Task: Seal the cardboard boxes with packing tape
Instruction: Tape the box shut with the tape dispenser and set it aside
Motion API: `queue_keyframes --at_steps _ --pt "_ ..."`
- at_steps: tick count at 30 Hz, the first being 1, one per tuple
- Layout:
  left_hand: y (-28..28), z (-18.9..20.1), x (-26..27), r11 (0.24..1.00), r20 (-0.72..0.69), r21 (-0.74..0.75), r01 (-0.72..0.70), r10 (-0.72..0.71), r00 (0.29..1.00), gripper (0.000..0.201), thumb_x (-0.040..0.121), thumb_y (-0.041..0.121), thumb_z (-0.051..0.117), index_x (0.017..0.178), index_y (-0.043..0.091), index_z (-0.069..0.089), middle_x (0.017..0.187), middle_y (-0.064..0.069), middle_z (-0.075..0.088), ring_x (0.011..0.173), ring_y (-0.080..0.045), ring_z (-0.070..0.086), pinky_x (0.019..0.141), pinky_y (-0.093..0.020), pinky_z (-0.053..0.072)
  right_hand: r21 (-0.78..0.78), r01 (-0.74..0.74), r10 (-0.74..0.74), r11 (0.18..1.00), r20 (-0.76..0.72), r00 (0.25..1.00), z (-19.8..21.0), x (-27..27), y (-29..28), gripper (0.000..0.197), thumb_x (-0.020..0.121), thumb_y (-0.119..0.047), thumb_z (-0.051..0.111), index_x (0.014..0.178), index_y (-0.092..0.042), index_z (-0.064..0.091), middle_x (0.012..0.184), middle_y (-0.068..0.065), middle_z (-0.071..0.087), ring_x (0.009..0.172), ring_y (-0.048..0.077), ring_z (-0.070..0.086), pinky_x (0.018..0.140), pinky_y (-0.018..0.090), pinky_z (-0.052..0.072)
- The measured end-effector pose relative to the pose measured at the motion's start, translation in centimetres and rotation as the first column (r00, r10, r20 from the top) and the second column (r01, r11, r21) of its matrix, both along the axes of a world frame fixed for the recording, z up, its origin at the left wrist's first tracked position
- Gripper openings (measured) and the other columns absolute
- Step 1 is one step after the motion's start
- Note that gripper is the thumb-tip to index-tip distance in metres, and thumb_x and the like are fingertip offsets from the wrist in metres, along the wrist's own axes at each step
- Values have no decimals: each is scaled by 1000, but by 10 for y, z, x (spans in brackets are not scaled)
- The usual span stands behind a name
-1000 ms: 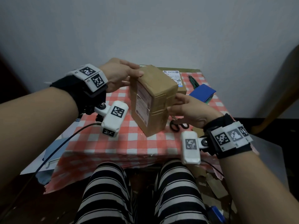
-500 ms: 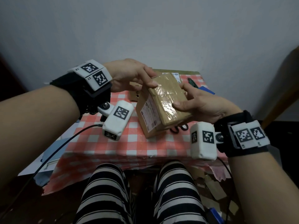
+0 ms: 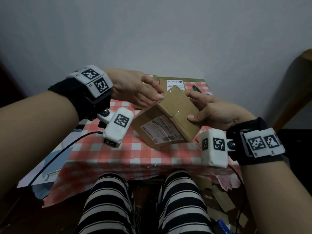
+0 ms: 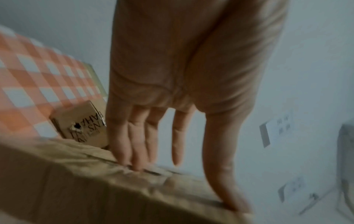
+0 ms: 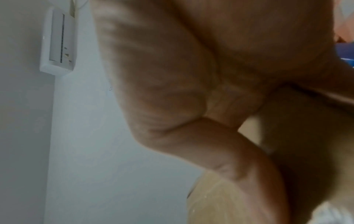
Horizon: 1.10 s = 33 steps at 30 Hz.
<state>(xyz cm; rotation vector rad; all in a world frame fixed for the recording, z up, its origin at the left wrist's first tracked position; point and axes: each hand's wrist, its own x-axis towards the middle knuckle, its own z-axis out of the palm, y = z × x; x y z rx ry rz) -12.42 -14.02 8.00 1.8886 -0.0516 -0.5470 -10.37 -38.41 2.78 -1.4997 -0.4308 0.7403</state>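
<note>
A small brown cardboard box [image 3: 170, 115] with a white shipping label on its near face is tilted, between both hands above the checked table [image 3: 118, 154]. Glossy clear tape runs over its upper face. My left hand [image 3: 135, 88] reaches to the box's far left edge. In the left wrist view its fingers [image 4: 134, 144] are straight, with tips and thumb pressing on the box [image 4: 95, 189]. My right hand [image 3: 211, 110] grips the right side, thumb on the taped face and index finger at the far corner. In the right wrist view the right hand [image 5: 191, 91] fills the picture.
A second cardboard box [image 3: 174, 83] with a white label lies at the back of the table. Another small printed box [image 4: 82, 127] sits beside it. A green-handled tool [image 3: 195, 87] lies at the back right. Cardboard scraps [image 3: 219, 200] lie on the floor by my striped legs.
The box has gone from standing upright to tilted, taped face up. My right hand rose onto its right side, and my left hand shifted to the far edge.
</note>
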Motion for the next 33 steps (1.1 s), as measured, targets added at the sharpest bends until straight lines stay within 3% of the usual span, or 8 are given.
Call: queue_keyframes --at_steps 4,6,9,15,18,22,27,33 --pt "-2 -7 -2 995 -8 100 8 -7 1000 74 59 25 74 130 25 54 121 -8 58 102 -25 56 90 -35 49 -93 51 -40 994 112 993 4 -1 0 70 69 11 55 126 -30 61 124 4 64 108 28 56 85 50 39" --pt "-5 -9 -3 992 -1 124 32 -32 999 68 61 26 72 126 22 57 124 -7 56 101 -23 52 81 -31 49 -104 128 -113 986 133 985 6 -1 0 64 80 19 50 122 -29 62 117 0 64 101 19 58 81 39 43" --pt "-9 -12 -3 994 43 108 -3 -2 999 56 59 25 73 111 16 57 95 -4 60 78 -19 54 69 -27 48 -70 205 -198 976 96 975 8 -3 2 60 90 22 38 124 -23 58 113 -3 60 85 6 61 58 18 52" --pt "-11 -17 2 997 89 71 -36 29 996 36 56 23 73 83 19 50 59 6 58 53 -9 47 51 -17 43 -123 260 -251 958 79 965 1 -3 7 44 99 -8 51 135 -33 54 112 7 60 92 22 57 83 51 51" --pt "-12 -19 4 997 110 62 -36 29 994 36 58 23 74 85 16 51 53 7 57 50 -8 50 50 -18 45 -76 189 -186 979 47 981 -2 -5 9 65 83 -36 62 145 -33 42 130 -4 62 102 15 66 69 42 59" --pt "-14 -23 7 992 170 107 -66 48 984 31 67 16 76 90 10 57 60 3 58 57 -13 54 53 -23 47 -63 157 -149 986 109 983 -8 -3 9 87 72 -11 71 148 -33 36 128 -4 60 93 10 69 64 22 56" --pt "-16 -25 10 986 192 144 -82 53 980 24 81 1 69 104 1 61 72 -6 58 57 -13 52 48 -17 48 -42 176 -173 983 71 982 -11 2 8 83 76 20 64 136 -36 49 103 -7 67 75 11 72 55 22 54" --pt "-18 -27 15 985 201 140 -101 71 977 23 82 -1 68 104 2 64 75 -5 62 53 -8 55 50 -16 50 -29 204 -203 979 50 978 -18 6 3 87 74 24 61 136 -35 50 108 -8 66 94 21 69 69 33 61"
